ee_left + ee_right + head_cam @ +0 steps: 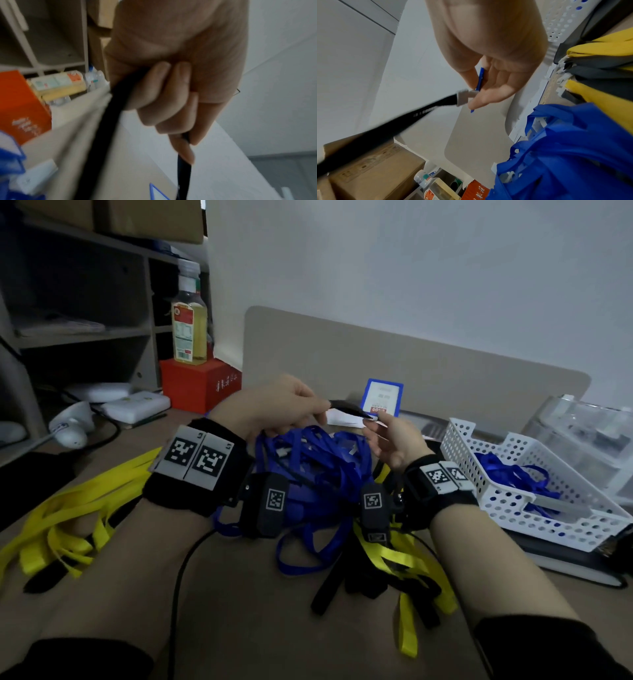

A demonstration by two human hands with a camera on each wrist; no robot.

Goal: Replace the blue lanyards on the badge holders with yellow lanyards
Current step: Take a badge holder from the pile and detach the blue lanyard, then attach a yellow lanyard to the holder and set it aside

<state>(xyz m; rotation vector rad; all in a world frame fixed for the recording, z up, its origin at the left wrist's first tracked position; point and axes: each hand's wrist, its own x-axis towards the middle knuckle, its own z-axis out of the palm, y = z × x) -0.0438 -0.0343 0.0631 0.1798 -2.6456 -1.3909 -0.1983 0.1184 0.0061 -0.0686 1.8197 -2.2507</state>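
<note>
Head view: I hold a black strap (346, 407) taut between both hands above the desk (239, 594).
Left hand (274, 405): my fingers (161, 92) curl tight round the strap.
Right hand (394, 440): I pinch the white clip (464, 97) and blue badge holder (480, 79).
Blue lanyards (315, 474): heaped below my hands; more in the white basket (534, 529).
Yellow lanyards (68, 515): spread at left; others (407, 563) by my right wrist.
</note>
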